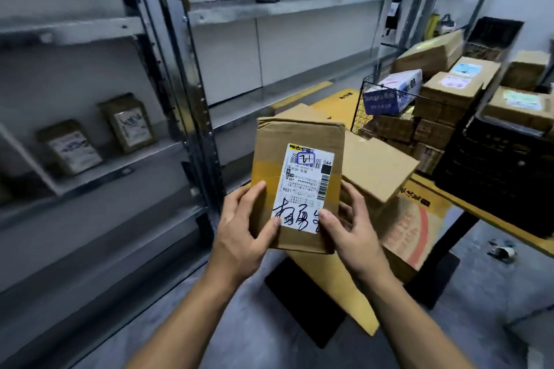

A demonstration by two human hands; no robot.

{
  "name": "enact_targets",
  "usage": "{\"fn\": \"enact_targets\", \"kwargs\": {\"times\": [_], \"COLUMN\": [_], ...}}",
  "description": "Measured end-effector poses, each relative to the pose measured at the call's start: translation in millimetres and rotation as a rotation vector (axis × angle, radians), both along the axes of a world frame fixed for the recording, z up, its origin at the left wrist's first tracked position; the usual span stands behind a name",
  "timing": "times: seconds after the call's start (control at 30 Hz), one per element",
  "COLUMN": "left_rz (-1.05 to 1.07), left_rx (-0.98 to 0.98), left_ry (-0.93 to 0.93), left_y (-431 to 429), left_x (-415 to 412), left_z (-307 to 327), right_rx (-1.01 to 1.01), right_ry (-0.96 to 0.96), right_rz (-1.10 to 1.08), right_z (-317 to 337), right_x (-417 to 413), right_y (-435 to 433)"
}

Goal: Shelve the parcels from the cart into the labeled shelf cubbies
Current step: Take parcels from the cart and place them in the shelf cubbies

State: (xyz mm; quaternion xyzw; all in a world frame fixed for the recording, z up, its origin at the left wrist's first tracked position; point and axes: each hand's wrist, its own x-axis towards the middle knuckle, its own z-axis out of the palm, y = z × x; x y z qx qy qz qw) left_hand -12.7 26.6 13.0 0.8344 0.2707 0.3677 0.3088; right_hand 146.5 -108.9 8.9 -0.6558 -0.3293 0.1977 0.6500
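My left hand [239, 231] and right hand [350, 231] clasp the parcel [296, 177] by its lower edges; open shelf [126, 165] lies left.

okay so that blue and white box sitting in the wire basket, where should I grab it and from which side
Probably from above, by its two long side faces. The blue and white box lies tilted on the brown parcels, its top above the wire basket rim. The wire blocks its front. Both hands are on the held parcel, left hand and right hand, so free one first.
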Motion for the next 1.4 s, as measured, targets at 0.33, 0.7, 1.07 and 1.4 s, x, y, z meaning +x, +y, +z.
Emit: {"fn": "enact_targets", "kwargs": {"times": [0.33,0.7,1.07,1.4], "left_rz": [0.201,0.391,0.475,0.520], "left_rx": [0.035,0.035,0.034,0.090], "left_ry": [0.003,-0.023,0.012,0.143], "left_y": [63,84,117,169], "left_x": [-135,-209,-202,-197], "left_z": [2,-1,17,68], "right_rx": [0.023,-0.022,-0.017,0.083], "right_ry": [-0.016,-0.035,0.004,0.077], "right_rz": [0.211,0.373,0.422,0.536], "right_z": [1,8,18,40], "right_x": [-112,-177,-170,-151], "right_y": [98,146,204,285]}}
